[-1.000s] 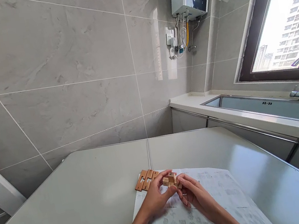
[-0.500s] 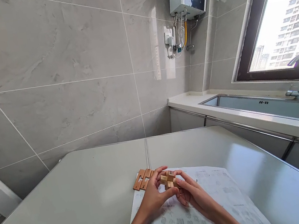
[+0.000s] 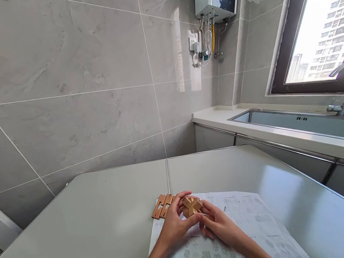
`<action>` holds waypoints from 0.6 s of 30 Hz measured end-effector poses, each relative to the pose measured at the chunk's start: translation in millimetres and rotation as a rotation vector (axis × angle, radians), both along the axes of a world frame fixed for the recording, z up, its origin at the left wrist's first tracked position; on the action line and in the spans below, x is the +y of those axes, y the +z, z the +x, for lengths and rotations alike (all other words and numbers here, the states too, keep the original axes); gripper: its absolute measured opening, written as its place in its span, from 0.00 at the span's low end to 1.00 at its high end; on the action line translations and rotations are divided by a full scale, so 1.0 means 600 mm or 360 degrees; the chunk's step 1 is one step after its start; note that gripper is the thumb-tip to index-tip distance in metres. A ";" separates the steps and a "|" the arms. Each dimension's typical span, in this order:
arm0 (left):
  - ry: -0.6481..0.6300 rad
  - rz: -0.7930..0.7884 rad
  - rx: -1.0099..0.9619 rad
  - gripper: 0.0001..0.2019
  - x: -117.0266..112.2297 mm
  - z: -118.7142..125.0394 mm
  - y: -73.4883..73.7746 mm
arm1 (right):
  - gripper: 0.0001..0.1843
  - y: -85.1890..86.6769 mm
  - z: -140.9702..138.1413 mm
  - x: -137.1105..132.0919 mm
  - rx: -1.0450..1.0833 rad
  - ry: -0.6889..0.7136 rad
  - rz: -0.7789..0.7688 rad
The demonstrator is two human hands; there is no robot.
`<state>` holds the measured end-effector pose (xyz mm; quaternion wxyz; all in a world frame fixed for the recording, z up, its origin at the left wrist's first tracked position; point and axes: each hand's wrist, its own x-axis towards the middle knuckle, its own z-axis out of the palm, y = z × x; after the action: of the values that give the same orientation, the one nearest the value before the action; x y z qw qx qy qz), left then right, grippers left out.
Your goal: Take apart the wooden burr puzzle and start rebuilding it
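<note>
Two bare hands held a light-brown wooden cross of interlocked square-ended bars just above a white sheet printed with grey diagrams, laid on a pale, glossy table. The left hand gripped the cross, its fingers curled around the far and left sides and its thumb stretched along the near edge. The right hand closed on the right side, fingers bent, its thumb tip brought close to the left thumb; whether the two thumbs touched could not be told.

Moments earlier the bar ends had stuck up unevenly, with a dark mark showing on an upper face. By this frame the cross had been tilted to present a star-like face, its arms meeting at the centre, and the right thumb had dropped from its side to the near edge. The change suggested a turn in the grip, perhaps to inspect or press the joints, rather than the addition of a part. How tightly the bars fitted was too small to judge.

At the sheet's far left corner, flat reddish-brown wooden plates with cut-out slots lay beside the left hand, held by neither hand and apparently unmoved.
</note>
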<state>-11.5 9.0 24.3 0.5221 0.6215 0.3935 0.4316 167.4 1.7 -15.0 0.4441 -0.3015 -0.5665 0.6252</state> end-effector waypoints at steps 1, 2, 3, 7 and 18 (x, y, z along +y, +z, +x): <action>0.0022 0.0004 0.0010 0.34 -0.001 0.001 0.001 | 0.27 -0.003 -0.002 0.001 -0.0040 -0.0043 0.0040; 0.0043 0.0008 0.0023 0.34 -0.001 0.001 0.002 | 0.27 -0.006 -0.003 0.002 -0.0073 -0.0085 0.0077; 0.0061 0.0015 0.0039 0.33 -0.001 0.002 0.003 | 0.27 -0.009 -0.004 0.003 -0.0101 -0.0126 0.0108; 0.0072 0.0053 0.0111 0.31 0.000 0.002 0.004 | 0.27 -0.008 -0.006 0.001 -0.0134 -0.0210 0.0164; 0.0074 0.0165 0.0122 0.29 -0.006 0.005 0.007 | 0.26 -0.001 -0.008 -0.003 -0.0116 -0.0221 0.0117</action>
<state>-8.4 5.6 28.4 0.4636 0.6545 0.4047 0.4392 162.7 -0.1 -15.4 0.4764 -0.3461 -0.5825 0.5603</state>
